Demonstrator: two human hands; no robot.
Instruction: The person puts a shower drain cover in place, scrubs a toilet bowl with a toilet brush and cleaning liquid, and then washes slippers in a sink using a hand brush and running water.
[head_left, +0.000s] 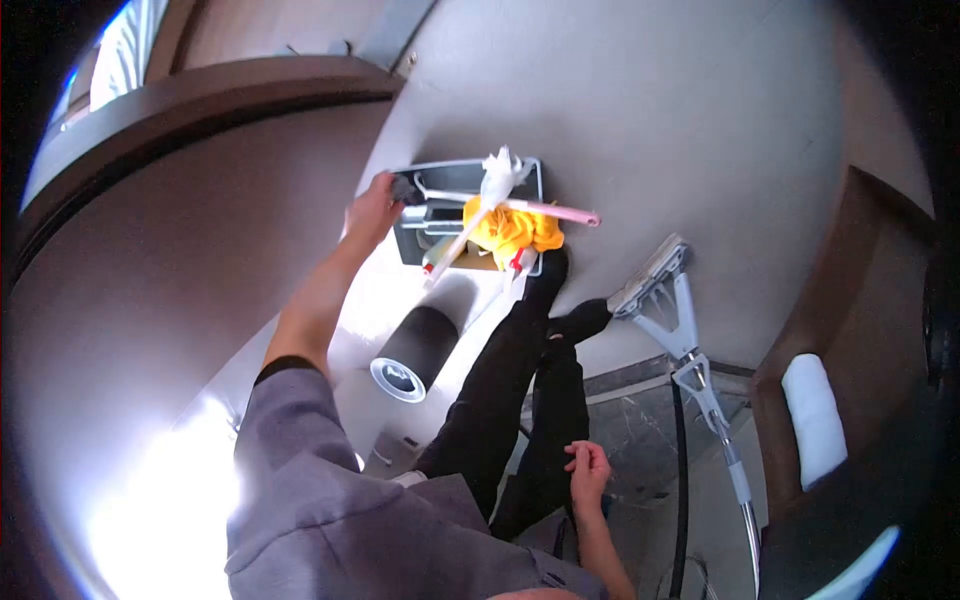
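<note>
My left hand [372, 210] is closed on a small dark grey scrunched thing [406, 190] at the left corner of a grey caddy [541, 180]. A yellow cloth [512, 230] lies bunched in the caddy. Across it lie a pink-handled brush [555, 210] and a pale stick with a white ragged head [503, 178]. A bottle with a red nozzle [517, 262] stands at the near side. Low beside my leg, my right hand [590, 470] hangs with loosely bent fingers and holds nothing visible.
A dark cylinder with a white-rimmed end [420, 345] is left of my legs. To the right leans a flat mop [672, 300] with a metal pole. A white roll [815, 420] rests in a brown recess. Brown curved panelling [180, 200] stands at the left.
</note>
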